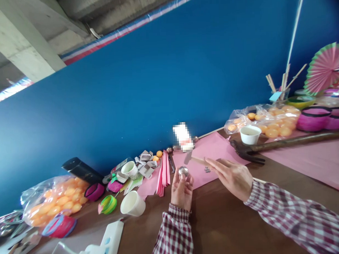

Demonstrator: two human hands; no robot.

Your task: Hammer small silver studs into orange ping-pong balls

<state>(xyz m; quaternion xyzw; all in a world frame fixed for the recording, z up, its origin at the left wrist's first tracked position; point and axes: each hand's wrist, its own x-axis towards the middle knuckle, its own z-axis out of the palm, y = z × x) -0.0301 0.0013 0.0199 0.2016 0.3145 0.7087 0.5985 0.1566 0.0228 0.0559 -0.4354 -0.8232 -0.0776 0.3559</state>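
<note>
My left hand [182, 193] is closed round a shiny silver metal ball [183, 171], held up between thumb and fingers. My right hand [234, 177] grips a small hammer [200, 160] by its pale wooden handle. The hammer's grey head is just above and to the right of the ball, apart from it. Under the handle, a little cluster of small metal pieces [207, 169] lies on pink paper [212, 149]. The far end of the handle is mostly hidden behind my right hand and wrist.
A large claw hammer [249, 151] lies at right, beside a white cup [250, 135] and bagged orange balls [280, 121]. Folded pink strips [163, 175], another white cup [132, 203], a power strip [112, 236] and more bagged balls [59, 199] are left. A blue partition [157, 86] stands behind.
</note>
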